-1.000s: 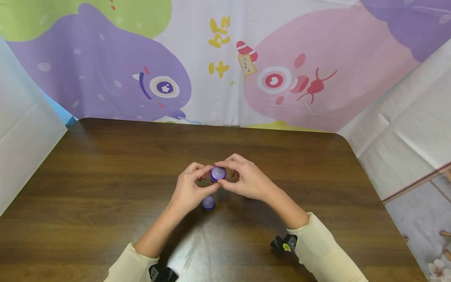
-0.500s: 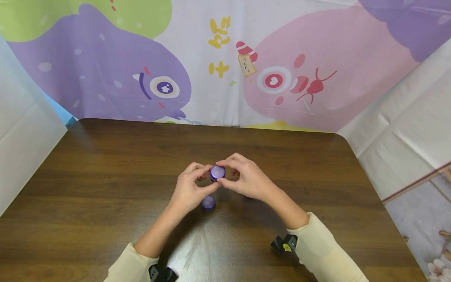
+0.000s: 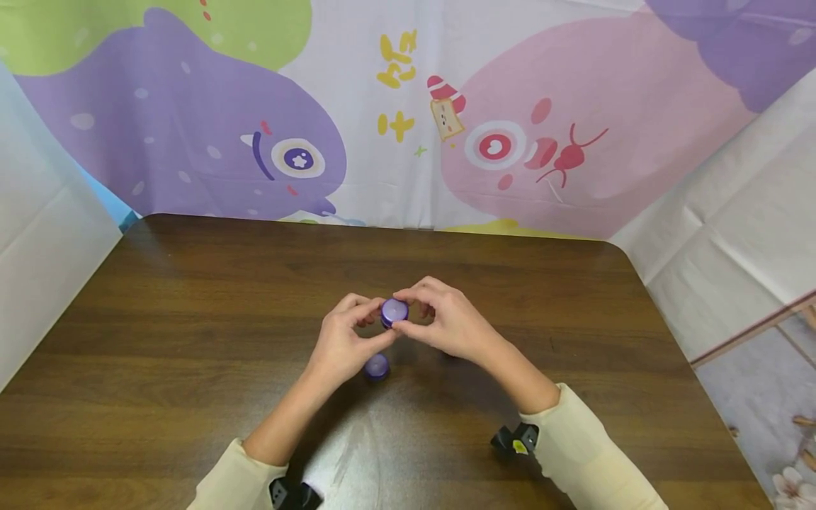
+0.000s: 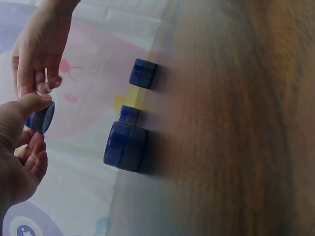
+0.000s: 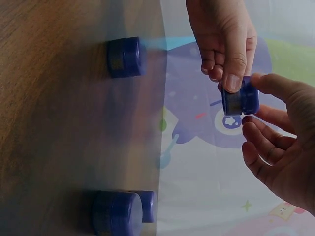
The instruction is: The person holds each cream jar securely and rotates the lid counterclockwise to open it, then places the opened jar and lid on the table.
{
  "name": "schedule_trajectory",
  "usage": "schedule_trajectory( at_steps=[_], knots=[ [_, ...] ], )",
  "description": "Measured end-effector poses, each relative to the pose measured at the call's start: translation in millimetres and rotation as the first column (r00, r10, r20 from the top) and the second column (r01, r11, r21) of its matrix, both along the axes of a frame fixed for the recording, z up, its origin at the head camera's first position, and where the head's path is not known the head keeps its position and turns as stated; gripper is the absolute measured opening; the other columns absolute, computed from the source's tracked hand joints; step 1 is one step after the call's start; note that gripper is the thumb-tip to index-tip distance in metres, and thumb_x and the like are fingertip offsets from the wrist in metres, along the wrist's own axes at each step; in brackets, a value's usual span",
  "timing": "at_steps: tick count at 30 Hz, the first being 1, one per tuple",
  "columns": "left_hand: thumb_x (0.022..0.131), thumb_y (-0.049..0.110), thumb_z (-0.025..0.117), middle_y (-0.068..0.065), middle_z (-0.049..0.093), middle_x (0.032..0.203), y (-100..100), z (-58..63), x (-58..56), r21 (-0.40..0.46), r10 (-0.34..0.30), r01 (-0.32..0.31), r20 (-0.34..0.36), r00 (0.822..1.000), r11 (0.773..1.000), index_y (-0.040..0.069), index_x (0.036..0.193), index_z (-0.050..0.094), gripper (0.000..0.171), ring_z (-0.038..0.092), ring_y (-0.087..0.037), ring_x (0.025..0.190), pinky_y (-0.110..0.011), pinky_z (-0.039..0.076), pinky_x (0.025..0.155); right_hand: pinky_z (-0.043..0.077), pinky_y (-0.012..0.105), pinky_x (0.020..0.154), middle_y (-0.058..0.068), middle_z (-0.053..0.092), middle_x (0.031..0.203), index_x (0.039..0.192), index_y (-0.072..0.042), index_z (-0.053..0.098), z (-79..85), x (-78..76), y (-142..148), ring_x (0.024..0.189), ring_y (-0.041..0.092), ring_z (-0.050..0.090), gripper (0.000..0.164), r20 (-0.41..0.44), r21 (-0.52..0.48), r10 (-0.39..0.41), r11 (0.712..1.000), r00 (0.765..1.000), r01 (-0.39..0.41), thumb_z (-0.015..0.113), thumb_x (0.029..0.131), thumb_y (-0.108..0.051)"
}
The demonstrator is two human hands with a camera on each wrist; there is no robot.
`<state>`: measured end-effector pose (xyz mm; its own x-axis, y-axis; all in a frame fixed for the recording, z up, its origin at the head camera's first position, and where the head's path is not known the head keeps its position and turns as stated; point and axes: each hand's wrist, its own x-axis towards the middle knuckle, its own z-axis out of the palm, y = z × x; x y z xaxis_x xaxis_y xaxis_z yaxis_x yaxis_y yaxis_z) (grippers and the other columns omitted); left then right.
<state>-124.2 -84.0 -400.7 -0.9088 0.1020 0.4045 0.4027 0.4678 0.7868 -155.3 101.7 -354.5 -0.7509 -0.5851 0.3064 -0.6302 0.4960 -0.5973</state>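
A small round purple jar with a screw-type lid is up in the air between both hands. My left hand pinches its lower part between thumb and fingers. On the upper part, the lid, the thumb and index finger of my right hand grip from the other side. The right wrist view shows a narrow groove between lid and body. The jar's flat underside faces the table in the left wrist view. Below the hands, a similar purple jar stands on the table.
More jars stand on the brown wooden table: a large one with a smaller one behind it, and another apart. My forearms hide some from the head view. A cartoon-printed cloth hangs behind the table.
My right index fingertip has slid slightly right around the lid, and the thumb slightly left. The left hand and the jar on the table look unmoved.
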Motion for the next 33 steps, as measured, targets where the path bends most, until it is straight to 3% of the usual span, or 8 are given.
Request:
schedule_trajectory(
  at_steps=[5,9,14,20,27,33],
  knots=[
    [0.071,0.014,0.081,-0.007,0.061,0.091,-0.1,-0.5,0.4,0.0,0.0,0.0,0.01,1.0,1.0,0.002,0.104,0.07,0.037,0.06,-0.022,0.081,-0.037,0.053,0.073,0.053,0.022,0.069,0.006,0.061,0.105,0.118,-0.006,0.064,0.5,0.3,0.2,0.078,0.013,0.058,0.041,0.003,0.034,0.045,0.998,0.999,-0.045,0.074,0.08,-0.017],
    [0.071,0.014,0.08,-0.007,0.062,0.093,-0.5,0.2,1.0,-0.008,0.006,-0.006,0.011,1.0,1.0,0.001,0.106,0.069,0.039,0.059,-0.02,0.081,-0.035,0.052,0.072,0.054,0.026,0.068,0.006,0.06,0.106,0.12,-0.007,0.062,0.4,1.5,-0.3,0.077,0.015,0.056,0.047,0.003,0.015,0.022,1.0,1.0,-0.022,0.076,0.078,-0.021],
    [0.071,0.013,0.08,-0.007,0.062,0.092,0.5,0.9,0.9,-0.003,-0.001,0.001,0.006,1.0,1.0,0.001,0.105,0.069,0.037,0.06,-0.022,0.081,-0.037,0.053,0.072,0.054,0.021,0.068,0.006,0.061,0.1,0.111,-0.005,0.067,0.3,1.8,-0.8,0.079,0.017,0.06,0.037,0.008,-0.017,0.0,1.0,1.0,0.0,0.076,0.078,-0.019],
    [0.071,0.014,0.081,-0.007,0.061,0.092,1.0,-0.6,1.2,-0.003,-0.004,0.004,0.013,1.0,1.0,0.002,0.105,0.07,0.037,0.059,-0.02,0.081,-0.038,0.053,0.072,0.053,0.018,0.07,0.008,0.058,0.108,0.117,-0.005,0.064,2.5,1.4,0.2,0.084,0.016,0.062,0.037,0.025,0.062,0.056,0.996,0.998,-0.058,0.069,0.082,-0.013],
    [0.072,0.014,0.08,-0.006,0.061,0.093,-0.1,-0.2,1.5,-0.011,-0.005,0.005,0.013,1.0,1.0,0.0,0.107,0.068,0.04,0.058,-0.017,0.082,-0.034,0.052,0.073,0.055,0.03,0.07,0.008,0.059,0.111,0.122,-0.006,0.061,1.4,0.4,0.4,0.079,0.018,0.058,0.045,0.014,0.038,0.064,0.997,0.998,-0.064,0.073,0.08,-0.02],
    [0.072,0.014,0.08,-0.006,0.061,0.092,0.9,0.9,1.5,0.0,-0.011,0.011,0.014,1.0,1.0,0.002,0.106,0.069,0.038,0.06,-0.02,0.083,-0.038,0.053,0.073,0.053,0.021,0.069,0.006,0.06,0.101,0.112,-0.006,0.066,1.4,0.2,-0.2,0.078,0.018,0.06,0.037,0.003,0.018,0.023,1.0,1.0,-0.023,0.075,0.079,-0.021]
  ],
)
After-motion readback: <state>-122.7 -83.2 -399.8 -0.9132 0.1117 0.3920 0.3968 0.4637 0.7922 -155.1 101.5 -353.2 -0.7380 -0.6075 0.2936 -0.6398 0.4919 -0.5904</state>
